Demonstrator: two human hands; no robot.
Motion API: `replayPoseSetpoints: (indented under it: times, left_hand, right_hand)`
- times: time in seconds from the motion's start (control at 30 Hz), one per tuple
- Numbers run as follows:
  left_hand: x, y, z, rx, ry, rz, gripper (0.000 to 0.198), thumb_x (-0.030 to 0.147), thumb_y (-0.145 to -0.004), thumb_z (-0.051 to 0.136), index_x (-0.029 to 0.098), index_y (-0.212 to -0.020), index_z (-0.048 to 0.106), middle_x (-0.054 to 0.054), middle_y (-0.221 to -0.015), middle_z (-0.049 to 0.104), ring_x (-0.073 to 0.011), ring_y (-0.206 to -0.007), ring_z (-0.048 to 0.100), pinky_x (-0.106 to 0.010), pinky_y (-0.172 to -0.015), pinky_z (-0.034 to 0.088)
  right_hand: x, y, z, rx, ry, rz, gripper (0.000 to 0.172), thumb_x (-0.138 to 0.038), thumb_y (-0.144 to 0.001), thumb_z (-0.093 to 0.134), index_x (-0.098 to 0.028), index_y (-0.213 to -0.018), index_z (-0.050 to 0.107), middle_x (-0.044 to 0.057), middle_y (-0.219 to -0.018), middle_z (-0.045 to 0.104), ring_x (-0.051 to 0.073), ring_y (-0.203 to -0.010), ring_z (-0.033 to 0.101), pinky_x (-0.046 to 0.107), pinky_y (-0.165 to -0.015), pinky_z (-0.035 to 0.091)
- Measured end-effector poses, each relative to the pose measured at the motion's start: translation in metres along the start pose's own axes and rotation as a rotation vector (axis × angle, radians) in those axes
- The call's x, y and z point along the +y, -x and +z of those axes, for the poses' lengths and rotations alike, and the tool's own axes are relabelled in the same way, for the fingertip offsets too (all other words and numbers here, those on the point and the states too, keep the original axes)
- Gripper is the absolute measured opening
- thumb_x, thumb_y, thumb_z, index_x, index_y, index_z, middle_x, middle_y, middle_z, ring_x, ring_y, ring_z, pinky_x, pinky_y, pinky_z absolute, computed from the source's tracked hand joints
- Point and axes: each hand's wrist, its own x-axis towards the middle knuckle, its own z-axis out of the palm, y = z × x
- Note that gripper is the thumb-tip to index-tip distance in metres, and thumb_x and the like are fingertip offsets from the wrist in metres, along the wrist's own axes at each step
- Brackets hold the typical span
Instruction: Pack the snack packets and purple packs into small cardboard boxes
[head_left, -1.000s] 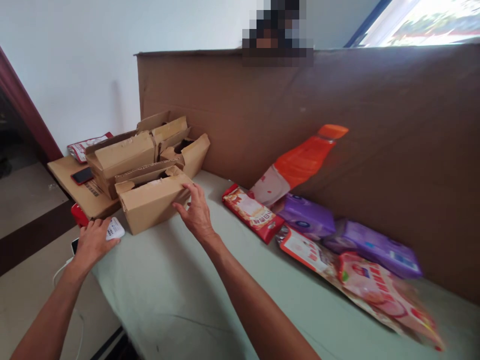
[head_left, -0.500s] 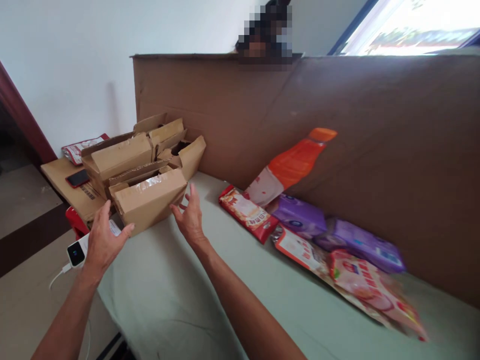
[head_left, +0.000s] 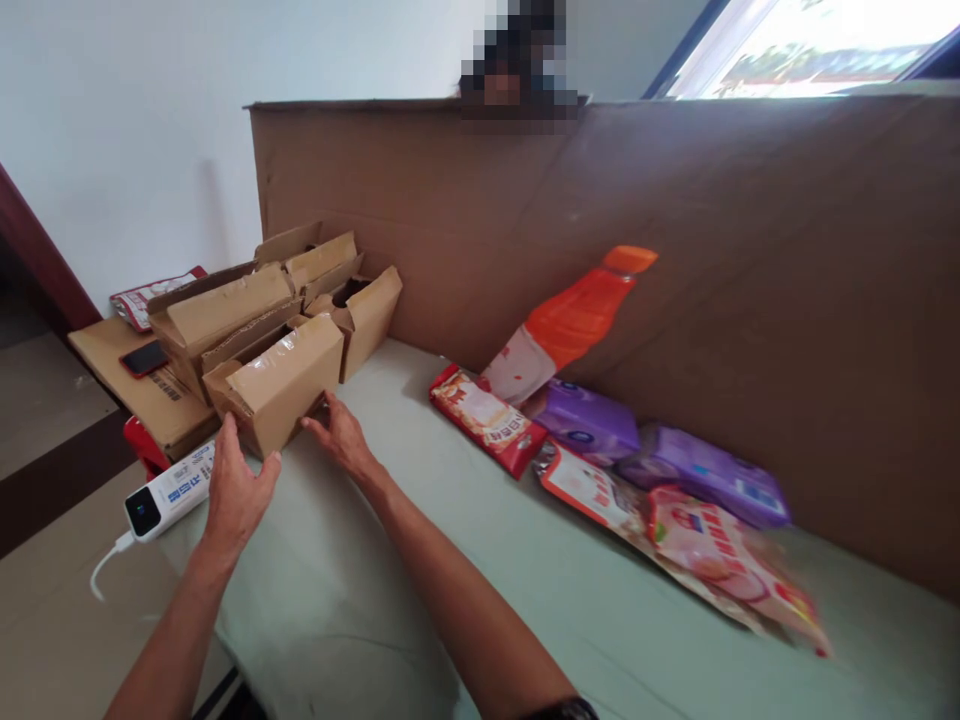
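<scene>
My left hand (head_left: 241,488) is at the near left corner of an open cardboard box (head_left: 296,378), thumb and fingers spread around that corner. On the box's right side, low down, my right hand (head_left: 341,435) presses with bent fingers, some hidden. The box is held between both hands and stands at an angle on the green-covered table (head_left: 360,570). Its top flaps stand up, and clear tape shines on the front flap. Beside my left hand lies a white device (head_left: 176,490) with a dark screen and a cable.
More open cardboard boxes (head_left: 375,315) stand behind. A phone (head_left: 144,358) lies on cardboard at left. On the right are an orange bottle (head_left: 581,320), a red packet (head_left: 487,420), purple packs (head_left: 585,420) and snack bags (head_left: 731,545). A cardboard wall (head_left: 450,200) runs behind; a person is beyond it.
Both hands have come in against the front box. It has shifted left and turned slightly, widening the gap to the box behind its right side. The view has shifted a little.
</scene>
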Motion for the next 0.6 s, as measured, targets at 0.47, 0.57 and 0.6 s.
replayPoseSetpoints:
  times: [0.47, 0.57, 0.6]
  left_hand:
    - [0.041, 0.068, 0.025, -0.202, 0.035, 0.204, 0.043, 0.036, -0.09, 0.054, 0.014, -0.127, 0.061, -0.02, -0.135, 0.057, -0.0353, -0.128, 0.055, -0.056, -0.104, 0.051]
    - [0.054, 0.08, 0.052, -0.422, 0.0, 0.367, 0.041, 0.038, -0.09, 0.052, 0.016, -0.122, 0.066, -0.017, -0.129, 0.063, -0.0337, -0.122, 0.059, -0.054, -0.101, 0.052]
    - [0.059, 0.086, 0.062, -0.506, -0.042, 0.452, 0.041, 0.038, -0.089, 0.052, 0.016, -0.121, 0.067, -0.017, -0.128, 0.064, -0.0338, -0.121, 0.06, -0.055, -0.102, 0.052]
  right_hand:
    - [0.035, 0.105, -0.154, 0.025, 0.317, 0.154, 0.029, -0.02, -0.087, 0.06, -0.018, -0.113, 0.072, 0.017, -0.132, 0.066, 0.029, -0.123, 0.062, 0.05, -0.105, 0.048]
    - [0.019, 0.166, -0.175, -0.015, 0.423, 0.158, 0.032, -0.019, -0.083, 0.067, -0.02, -0.115, 0.073, 0.014, -0.133, 0.066, 0.027, -0.124, 0.062, 0.045, -0.106, 0.048]
    - [0.012, 0.187, -0.182, -0.029, 0.457, 0.152, 0.034, -0.02, -0.082, 0.07, -0.022, -0.115, 0.073, 0.012, -0.134, 0.067, 0.026, -0.125, 0.061, 0.042, -0.105, 0.048]
